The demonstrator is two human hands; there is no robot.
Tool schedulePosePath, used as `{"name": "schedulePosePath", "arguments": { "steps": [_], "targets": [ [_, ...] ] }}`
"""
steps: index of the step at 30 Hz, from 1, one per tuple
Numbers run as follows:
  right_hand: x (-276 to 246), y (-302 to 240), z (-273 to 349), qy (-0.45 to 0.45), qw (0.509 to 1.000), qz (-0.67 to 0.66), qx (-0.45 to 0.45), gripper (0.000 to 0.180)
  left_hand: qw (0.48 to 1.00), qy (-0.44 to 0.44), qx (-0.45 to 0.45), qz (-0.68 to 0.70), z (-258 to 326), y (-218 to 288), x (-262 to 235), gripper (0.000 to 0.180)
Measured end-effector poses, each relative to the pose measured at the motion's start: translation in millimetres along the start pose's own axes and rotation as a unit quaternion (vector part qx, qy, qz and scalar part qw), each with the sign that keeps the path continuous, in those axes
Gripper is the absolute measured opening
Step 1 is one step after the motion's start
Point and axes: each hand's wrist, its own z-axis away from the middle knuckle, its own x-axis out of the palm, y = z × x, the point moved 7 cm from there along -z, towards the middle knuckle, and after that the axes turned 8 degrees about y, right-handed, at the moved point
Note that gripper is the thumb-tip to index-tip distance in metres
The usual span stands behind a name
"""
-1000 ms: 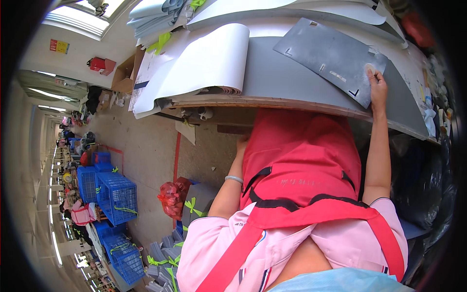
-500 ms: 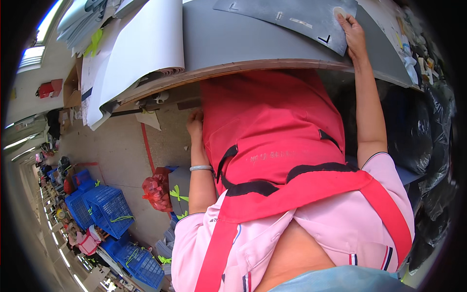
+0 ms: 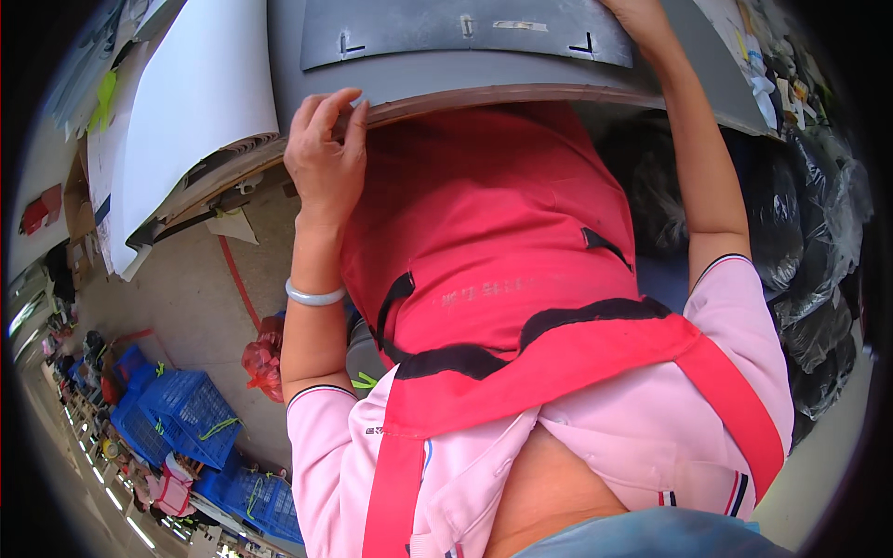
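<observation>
A flat grey template sheet (image 3: 419,35) with L-shaped corner cut-outs and a small slot lies on the grey tabletop (image 3: 409,84). Its front edge runs roughly along the table's front edge. My right hand (image 3: 642,23) is at the sheet's right end, gripping it; the fingertips are cut off by the top of the picture. Beside the table's front edge, left of the sheet's near corner, my left hand (image 3: 326,153) is raised with bent fingers and the thumb apart. Nothing shows in it. A pale bangle (image 3: 314,296) circles that wrist.
A large curled roll of white sheet material (image 3: 209,84) occupies the table's left part and overhangs the edge. Black plastic bags (image 3: 777,223) stand at right under the table. On the floor at left are blue crates (image 3: 191,414) and a red plastic bag (image 3: 265,358).
The template sheet has turned and shifted left, now lying nearly parallel to the table edge. My right hand moved with it. My left hand rose from beside the apron to the table edge.
</observation>
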Motion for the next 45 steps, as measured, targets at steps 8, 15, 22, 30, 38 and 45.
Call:
{"name": "schedulePosePath", "arguments": {
  "steps": [8, 15, 22, 30, 38, 45],
  "targets": [
    [-10, 15, -18, 0.092, 0.988, 0.123, -0.024, 0.031, 0.985, -0.014, 0.155, -0.077, -50, 10, 23, 0.022],
    [-14, 16, -18, -0.031, 0.999, 0.008, 0.032, 0.026, 0.984, -0.092, 0.112, -0.108, -52, -1, 36, 0.025],
    [-15, -3, 5, -0.038, 0.998, 0.041, 0.022, 0.026, 0.981, -0.141, 0.1, -0.089, -29, 10, 25, 0.024],
    [-20, -7, 14, -0.04, 0.995, 0.092, 0.029, 0.029, 0.981, -0.139, 0.102, -0.086, -24, 11, 24, 0.023],
    [-16, -13, 27, -0.036, 0.996, 0.079, 0.028, 0.029, 0.985, -0.104, 0.117, -0.068, -20, 14, 19, 0.017],
    [-20, -20, 28, -0.032, 0.993, 0.111, 0.002, 0.031, 0.984, -0.098, 0.124, -0.078, -19, 15, 23, 0.016]
  ]
}}
